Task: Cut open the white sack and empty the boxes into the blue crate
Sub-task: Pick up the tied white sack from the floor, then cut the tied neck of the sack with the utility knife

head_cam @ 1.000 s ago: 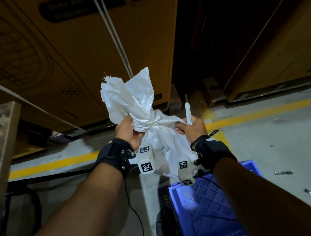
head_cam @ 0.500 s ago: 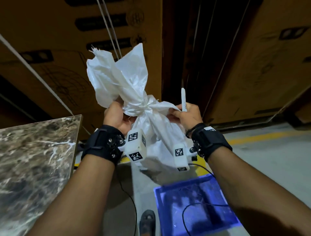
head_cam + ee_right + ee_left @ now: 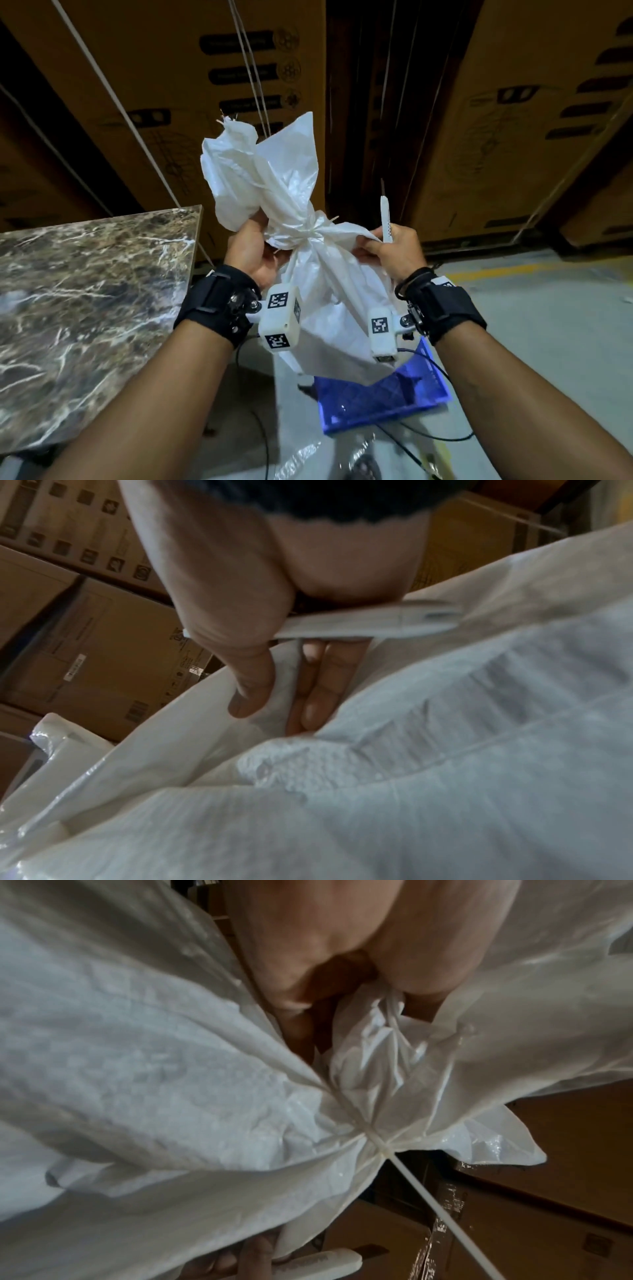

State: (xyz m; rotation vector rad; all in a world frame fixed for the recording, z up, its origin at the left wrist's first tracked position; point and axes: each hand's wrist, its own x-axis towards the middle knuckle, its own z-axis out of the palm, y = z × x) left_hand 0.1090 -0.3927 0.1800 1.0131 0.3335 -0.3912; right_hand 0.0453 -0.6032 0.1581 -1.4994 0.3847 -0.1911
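Observation:
I hold a white woven sack (image 3: 325, 301) up in front of me, its neck bunched and bound by a white zip tie (image 3: 377, 1146) with a long tail. My left hand (image 3: 253, 240) grips the neck just under the loose top. My right hand (image 3: 373, 245) holds a white utility knife (image 3: 385, 219) upright against the palm, while thumb (image 3: 253, 683) and fingers pinch a fold of the sack (image 3: 411, 777) beside the tie. The blue crate (image 3: 383, 404) stands on the floor beneath the sack. The boxes inside the sack are hidden.
A brown marble tabletop (image 3: 85, 308) reaches in from the left beside my left arm. Tall strapped cardboard cartons (image 3: 171, 85) form a wall behind. Black cables (image 3: 428, 435) and clear plastic wrap (image 3: 301, 459) lie on the grey floor, which carries a yellow line (image 3: 513, 270).
The sack has risen higher above the crate, and the marble tabletop has come into view on the left. Both hands keep their holds, the knife still upright.

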